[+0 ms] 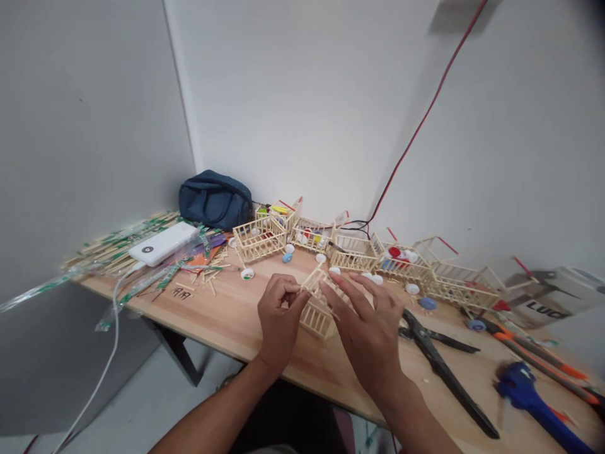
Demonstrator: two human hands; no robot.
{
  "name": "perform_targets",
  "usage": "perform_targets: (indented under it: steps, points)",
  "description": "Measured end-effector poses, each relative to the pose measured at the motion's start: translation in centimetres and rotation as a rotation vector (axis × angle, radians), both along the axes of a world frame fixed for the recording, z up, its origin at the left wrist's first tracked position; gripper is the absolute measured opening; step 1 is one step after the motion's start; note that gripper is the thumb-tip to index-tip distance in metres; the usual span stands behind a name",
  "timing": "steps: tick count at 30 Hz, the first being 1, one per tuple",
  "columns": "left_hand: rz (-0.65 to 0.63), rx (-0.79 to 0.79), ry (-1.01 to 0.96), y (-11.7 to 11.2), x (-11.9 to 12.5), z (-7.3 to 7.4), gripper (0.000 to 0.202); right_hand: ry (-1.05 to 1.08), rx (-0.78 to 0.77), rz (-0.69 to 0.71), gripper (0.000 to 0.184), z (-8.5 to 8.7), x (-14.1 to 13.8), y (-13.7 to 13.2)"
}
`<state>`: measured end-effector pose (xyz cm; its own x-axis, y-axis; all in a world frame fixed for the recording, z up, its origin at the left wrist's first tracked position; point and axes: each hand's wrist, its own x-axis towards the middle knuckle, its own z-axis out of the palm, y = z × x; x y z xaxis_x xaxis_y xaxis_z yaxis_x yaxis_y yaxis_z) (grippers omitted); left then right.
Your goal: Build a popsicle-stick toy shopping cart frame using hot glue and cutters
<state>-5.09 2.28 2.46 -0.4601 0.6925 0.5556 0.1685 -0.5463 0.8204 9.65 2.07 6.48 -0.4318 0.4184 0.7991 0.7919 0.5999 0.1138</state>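
Observation:
A small slatted cart (317, 320) built of thin wooden sticks stands near the table's front edge, between my hands. My left hand (282, 309) is closed, with thumb and forefinger pinching the cart's upper stick frame at its left corner. Over the cart's right side reaches my right hand (368, 321), its fingers stretched out and apart. Those fingertips are close to the top sticks; whether they touch cannot be made out. Part of the cart is hidden behind this hand. Just beyond the fingers lies a white bottle cap (334, 271).
Several finished stick carts, including one (259, 239), line the wall. A white power bank (163, 244) rests on bundled sticks (113, 252) at left, near a blue pouch (216, 199). Black-handled cutters (444, 372), a blue glue gun (534, 397) and orange-handled pliers (543, 356) lie at right.

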Motion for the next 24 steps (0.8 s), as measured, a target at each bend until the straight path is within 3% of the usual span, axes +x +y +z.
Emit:
perform_targets:
  steps: [6,15,24]
  points:
    - [-0.011,0.019,0.04,-0.27,-0.17,0.15,0.017,0.017,0.036,0.035,0.024,0.05,0.07,-0.06]
    - [-0.008,0.049,0.056,-0.27,-0.43,-0.11,0.015,0.026,0.024,0.072,0.032,-0.33,0.26,0.2]
    - [0.006,0.081,0.055,-0.22,-0.51,-0.05,0.016,0.029,0.028,0.091,0.029,-0.15,0.01,0.48]
